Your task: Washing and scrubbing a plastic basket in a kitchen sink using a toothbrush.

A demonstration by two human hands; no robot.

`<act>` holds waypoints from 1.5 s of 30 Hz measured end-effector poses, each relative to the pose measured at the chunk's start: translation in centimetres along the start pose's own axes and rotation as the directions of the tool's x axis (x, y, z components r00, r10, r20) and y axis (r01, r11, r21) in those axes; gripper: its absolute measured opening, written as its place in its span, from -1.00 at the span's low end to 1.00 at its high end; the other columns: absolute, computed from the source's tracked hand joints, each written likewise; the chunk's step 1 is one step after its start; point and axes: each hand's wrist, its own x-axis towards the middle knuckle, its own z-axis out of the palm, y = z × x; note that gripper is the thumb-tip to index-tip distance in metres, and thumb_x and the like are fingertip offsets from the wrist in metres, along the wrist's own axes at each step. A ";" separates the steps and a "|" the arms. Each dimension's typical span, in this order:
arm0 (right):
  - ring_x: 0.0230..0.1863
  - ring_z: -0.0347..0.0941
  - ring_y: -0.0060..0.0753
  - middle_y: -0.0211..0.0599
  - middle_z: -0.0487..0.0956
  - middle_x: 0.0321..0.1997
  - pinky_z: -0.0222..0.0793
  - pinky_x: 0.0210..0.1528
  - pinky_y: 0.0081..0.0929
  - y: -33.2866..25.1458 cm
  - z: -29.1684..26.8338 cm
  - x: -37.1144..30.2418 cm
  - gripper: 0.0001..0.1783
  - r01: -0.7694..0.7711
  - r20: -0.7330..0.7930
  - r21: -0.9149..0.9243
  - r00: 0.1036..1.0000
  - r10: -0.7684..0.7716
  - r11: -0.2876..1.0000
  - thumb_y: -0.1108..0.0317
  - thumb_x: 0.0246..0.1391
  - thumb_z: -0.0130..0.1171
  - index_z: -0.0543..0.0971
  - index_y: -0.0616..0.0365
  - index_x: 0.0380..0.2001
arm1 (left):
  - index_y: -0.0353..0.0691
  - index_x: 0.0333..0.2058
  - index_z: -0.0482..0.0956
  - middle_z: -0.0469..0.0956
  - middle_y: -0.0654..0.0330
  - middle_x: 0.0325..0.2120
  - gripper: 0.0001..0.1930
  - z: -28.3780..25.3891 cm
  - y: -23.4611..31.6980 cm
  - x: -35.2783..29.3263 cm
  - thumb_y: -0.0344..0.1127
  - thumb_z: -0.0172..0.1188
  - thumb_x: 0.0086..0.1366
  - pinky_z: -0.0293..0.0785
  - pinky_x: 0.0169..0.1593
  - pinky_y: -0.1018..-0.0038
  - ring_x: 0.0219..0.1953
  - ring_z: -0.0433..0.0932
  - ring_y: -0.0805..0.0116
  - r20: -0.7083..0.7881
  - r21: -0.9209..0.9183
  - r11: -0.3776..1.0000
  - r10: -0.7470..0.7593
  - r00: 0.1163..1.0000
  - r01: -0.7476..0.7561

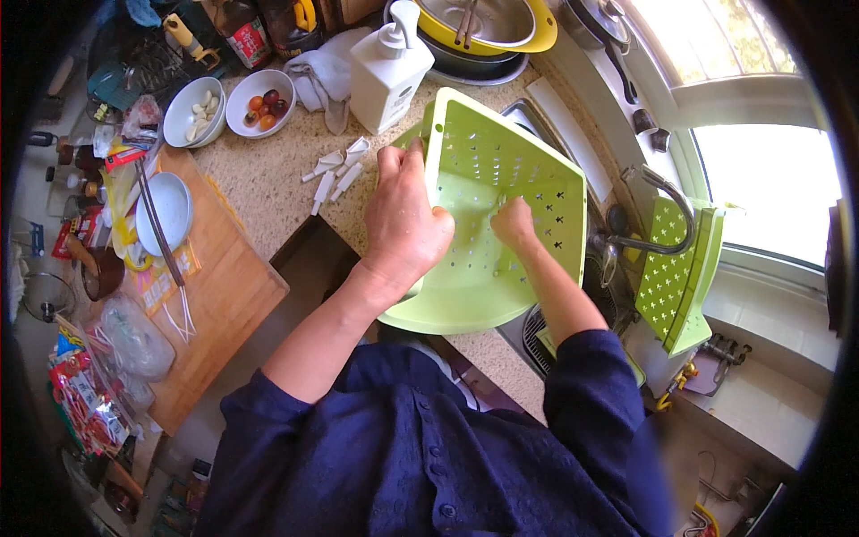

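A large light-green plastic basket (pixel 461 295) with star-shaped holes is held tilted in front of me, its open side toward me. My left hand (pixel 403 215) is wrapped round its left rim, with water drops on the skin. Inside the basket, my right hand (pixel 514 222) is closed in a fist against the perforated wall. Whatever its fingers hold, if anything, is hidden. Several small white plastic pieces (pixel 335 174) lie on the counter just left of the basket. A white pump bottle (pixel 391 76) stands behind it.
A curved metal tap (pixel 684 210) and another green perforated piece (pixel 676 268) are to the right by the window. Two white bowls, one with tomatoes (pixel 267 109), one with garlic cloves (pixel 202 116), stand back left. A wooden board (pixel 219 304) carries a pale-blue bowl (pixel 164 215) and chopsticks.
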 end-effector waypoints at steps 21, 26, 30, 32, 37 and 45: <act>-0.61 0.59 -0.34 -0.11 0.60 -0.63 0.43 -0.49 -0.44 -1.8 -0.5 -5.9 -0.77 -0.094 -0.158 0.447 0.970 0.183 0.890 0.44 0.04 0.13 0.68 0.25 -0.25 | -0.33 0.10 0.38 0.38 -0.13 -0.13 -0.34 -1.7 -2.6 -0.5 -0.65 -0.03 -0.11 0.27 0.17 0.21 0.02 0.36 -0.13 -0.005 -0.008 0.997 0.075 0.997 -0.075; -0.66 0.52 -0.38 -0.08 0.56 -0.69 0.40 -0.57 -0.35 -2.1 -2.6 -1.2 -0.83 -0.386 -0.018 0.550 0.881 0.473 0.740 0.48 -0.04 0.09 0.65 0.32 -0.47 | -0.34 0.07 0.42 0.39 -0.11 -0.16 -0.36 -2.0 -3.7 -0.6 -0.64 -0.04 -0.12 0.26 0.17 0.23 0.00 0.35 -0.11 0.017 -0.088 0.991 0.099 0.995 -0.097; -0.55 0.55 -0.16 0.04 0.59 -0.55 0.45 -0.45 -0.25 -4.2 -1.5 0.5 -0.86 -0.316 -0.007 0.592 0.918 0.397 0.741 0.49 -0.14 0.12 0.61 0.35 -0.56 | -0.37 0.03 0.44 0.40 -0.11 -0.19 -0.39 -1.9 -3.3 -0.4 -0.63 -0.04 -0.13 0.27 0.15 0.24 -0.02 0.36 -0.08 0.038 -0.141 0.984 0.112 0.993 -0.106; -0.39 0.60 0.05 0.10 0.63 -0.41 0.51 -0.31 -0.19 -7.7 -1.2 -2.1 -0.87 -0.152 0.011 0.477 0.986 0.167 0.865 0.46 -0.18 0.15 0.64 0.27 -0.53 | -0.38 0.00 0.46 0.41 -0.09 -0.21 -0.42 -1.7 -3.6 -0.6 -0.63 -0.03 -0.14 0.29 0.12 0.23 -0.05 0.38 -0.06 -0.041 -0.099 0.990 0.099 0.994 -0.103; -0.32 0.61 -0.04 0.03 0.65 -0.35 0.50 -0.20 -0.27 -13.1 -2.7 -6.9 -0.68 0.033 0.033 0.535 0.998 -0.060 0.844 0.39 -0.07 0.17 0.70 0.04 -0.19 | -0.38 -0.01 0.46 0.45 -0.09 -0.20 -0.43 -2.4 -5.6 -0.6 -0.63 0.00 -0.13 0.32 0.10 0.26 -0.06 0.42 -0.02 -0.007 -0.138 0.990 0.037 0.999 -0.038; -0.42 0.60 -0.19 -0.01 0.64 -0.47 0.47 -0.34 -0.33 -15.0 -2.4 -2.8 -0.70 0.137 0.033 0.696 0.975 -0.221 0.705 0.40 -0.06 0.17 0.69 0.15 -0.20 | -0.41 0.02 0.44 0.59 0.00 -0.19 -0.43 -2.0 -4.3 -0.3 -0.68 -0.05 -0.09 0.46 -0.01 0.40 -0.13 0.59 0.24 0.056 -0.301 0.953 -0.024 0.998 0.040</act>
